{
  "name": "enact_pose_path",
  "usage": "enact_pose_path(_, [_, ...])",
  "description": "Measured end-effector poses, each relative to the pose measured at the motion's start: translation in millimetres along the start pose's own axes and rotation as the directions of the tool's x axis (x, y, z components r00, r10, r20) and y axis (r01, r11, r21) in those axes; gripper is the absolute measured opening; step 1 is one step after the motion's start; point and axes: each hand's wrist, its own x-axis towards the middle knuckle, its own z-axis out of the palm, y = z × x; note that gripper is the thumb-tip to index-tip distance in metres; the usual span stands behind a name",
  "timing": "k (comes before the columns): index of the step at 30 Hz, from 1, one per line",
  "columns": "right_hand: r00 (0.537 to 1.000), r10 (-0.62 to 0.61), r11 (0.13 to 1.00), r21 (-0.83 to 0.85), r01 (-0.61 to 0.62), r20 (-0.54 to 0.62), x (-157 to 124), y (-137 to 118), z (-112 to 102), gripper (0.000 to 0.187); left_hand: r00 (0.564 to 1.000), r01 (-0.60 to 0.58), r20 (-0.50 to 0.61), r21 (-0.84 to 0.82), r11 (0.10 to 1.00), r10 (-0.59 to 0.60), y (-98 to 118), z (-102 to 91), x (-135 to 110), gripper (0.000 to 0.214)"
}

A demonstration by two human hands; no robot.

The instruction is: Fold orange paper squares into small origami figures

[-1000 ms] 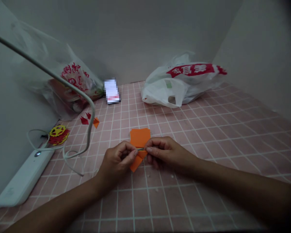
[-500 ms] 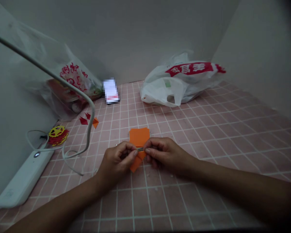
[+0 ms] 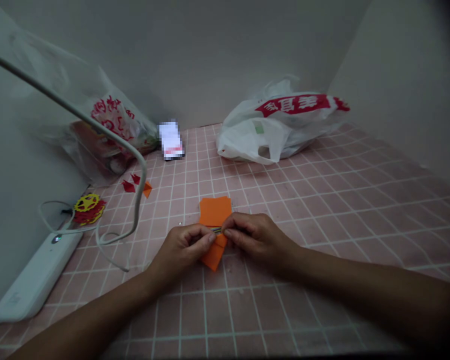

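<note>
Between my two hands is a small folded piece of orange paper (image 3: 213, 258), its lower corner hanging below my fingers. My left hand (image 3: 185, 249) is closed, thumb and index finger pinching its left side. On the other side my right hand (image 3: 253, 237) is closed too, with the thumb pressed against the index finger at the paper's edge. A thin dark and pale line shows along the top edge between the fingertips; I cannot make out what it is. Just beyond the hands lies a stack of orange paper sheets (image 3: 215, 211) on the checked tablecloth (image 3: 285, 305).
A white plastic bag (image 3: 247, 137) and a phone (image 3: 171, 140) lie at the back. To the left are a clear bag (image 3: 108, 120), small red folded pieces (image 3: 128, 186), an orange folded piece (image 3: 147, 189), yellow and red cut-outs (image 3: 88, 204), a white power bank (image 3: 37, 280) and a cable (image 3: 137, 210).
The held paper's lower corner has swung slightly down and to the right. My left fingers have shifted a little on it; both hands stay in nearly the same place.
</note>
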Motion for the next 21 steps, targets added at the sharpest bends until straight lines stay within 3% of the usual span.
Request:
enact_pose_path(5, [0.971, 0.229, 0.893, 0.384, -0.235, 0.062, 0.4, -1.8, 5.5, 0.014, 0.994, -0.018, -0.112, -0.023, 1.0, 0.015, 0.7, 0.6, -1.5, 0.023])
enact_pose_path(10, [0.964, 0.232, 0.909, 0.323, -0.262, 0.127, 1.2, -3.2, 8.3, 0.015, 0.983, -0.052, -0.178, -0.089, 0.995, 0.036, -1.4, 1.3, -1.8, 0.021])
enact_pose_path(16, [0.961, 0.248, 0.886, 0.372, -0.277, 0.124, 0.4, -5.0, 7.0, 0.015, 0.995, 0.083, -0.031, -0.345, 0.935, -0.1, -5.7, 2.7, -1.0, 0.023])
enact_pose_path(21, [0.972, 0.19, 0.957, 0.195, -0.214, 0.139, 0.4, -7.9, 3.1, 0.013, 0.993, 0.119, 0.028, -0.424, 0.898, -0.118, -6.2, 1.6, -0.8, 0.022])
